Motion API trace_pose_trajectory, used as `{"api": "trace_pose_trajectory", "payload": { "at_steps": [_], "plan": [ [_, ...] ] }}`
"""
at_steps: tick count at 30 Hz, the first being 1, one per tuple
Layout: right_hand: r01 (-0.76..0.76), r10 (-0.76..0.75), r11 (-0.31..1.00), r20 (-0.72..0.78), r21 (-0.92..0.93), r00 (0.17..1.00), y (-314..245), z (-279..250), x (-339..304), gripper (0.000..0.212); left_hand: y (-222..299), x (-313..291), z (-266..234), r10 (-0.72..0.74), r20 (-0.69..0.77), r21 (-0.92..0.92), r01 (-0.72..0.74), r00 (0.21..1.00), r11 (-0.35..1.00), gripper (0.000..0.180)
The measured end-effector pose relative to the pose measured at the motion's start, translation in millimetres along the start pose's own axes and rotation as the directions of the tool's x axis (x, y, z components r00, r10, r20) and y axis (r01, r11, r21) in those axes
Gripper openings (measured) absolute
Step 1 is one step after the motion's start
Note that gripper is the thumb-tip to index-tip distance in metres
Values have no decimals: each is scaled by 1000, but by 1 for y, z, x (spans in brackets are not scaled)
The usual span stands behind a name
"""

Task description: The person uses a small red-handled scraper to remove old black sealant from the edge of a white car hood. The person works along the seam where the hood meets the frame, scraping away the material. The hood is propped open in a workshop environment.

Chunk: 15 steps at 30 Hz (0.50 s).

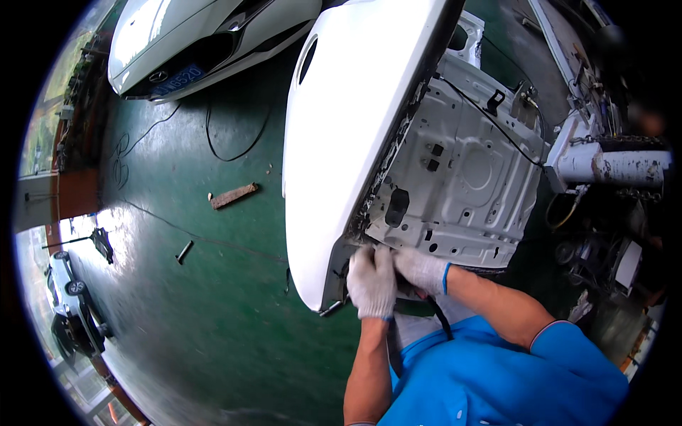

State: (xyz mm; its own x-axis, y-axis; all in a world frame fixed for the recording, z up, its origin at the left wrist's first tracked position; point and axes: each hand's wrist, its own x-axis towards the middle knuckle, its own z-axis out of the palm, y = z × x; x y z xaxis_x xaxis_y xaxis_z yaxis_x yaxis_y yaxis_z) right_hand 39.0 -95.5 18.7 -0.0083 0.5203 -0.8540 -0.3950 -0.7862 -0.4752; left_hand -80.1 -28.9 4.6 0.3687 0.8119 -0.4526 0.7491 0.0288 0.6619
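My left hand point(372, 284), in a white knit glove, is at the lower corner of a large white car body section point(348, 92). Its fingers are closed and pressed to the seam beside the outer panel's edge. From the right, my right hand point(420, 270), gloved too, meets it there with its fingers bent inward. Whatever the fingertips hold is small or hidden. Below the right hand shows a bit of something red with a black hose or strap point(442, 319) running toward my body. The section's bare inner sheet metal point(469, 163) has holes, ribs and a black cable.
A white car point(206, 42) stands at the far left. On the green floor point(234, 319) lie a wooden block point(234, 196), a short metal bar point(185, 252) and thin cables. To the right is a white-painted steel arm point(611, 167) with chains. Another car point(71, 291) shows at the left rim.
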Motion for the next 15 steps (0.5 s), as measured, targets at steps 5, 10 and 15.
{"api": "trace_pose_trajectory", "payload": {
  "at_steps": [5,10,15],
  "plan": [
    [93,-57,909,100,-407,993,24,3,-9,59,-62,-34,-4,-114,-109,-329,72,988,942,37],
    [213,-93,694,207,-688,974,9,-19,-28,63,-52,-8,-45,615,127,8,-621,778,784,41],
    [213,8,646,285,-733,959,3,-54,-44,66,-91,-16,-64,193,365,224,-287,911,931,29]
  ]
}}
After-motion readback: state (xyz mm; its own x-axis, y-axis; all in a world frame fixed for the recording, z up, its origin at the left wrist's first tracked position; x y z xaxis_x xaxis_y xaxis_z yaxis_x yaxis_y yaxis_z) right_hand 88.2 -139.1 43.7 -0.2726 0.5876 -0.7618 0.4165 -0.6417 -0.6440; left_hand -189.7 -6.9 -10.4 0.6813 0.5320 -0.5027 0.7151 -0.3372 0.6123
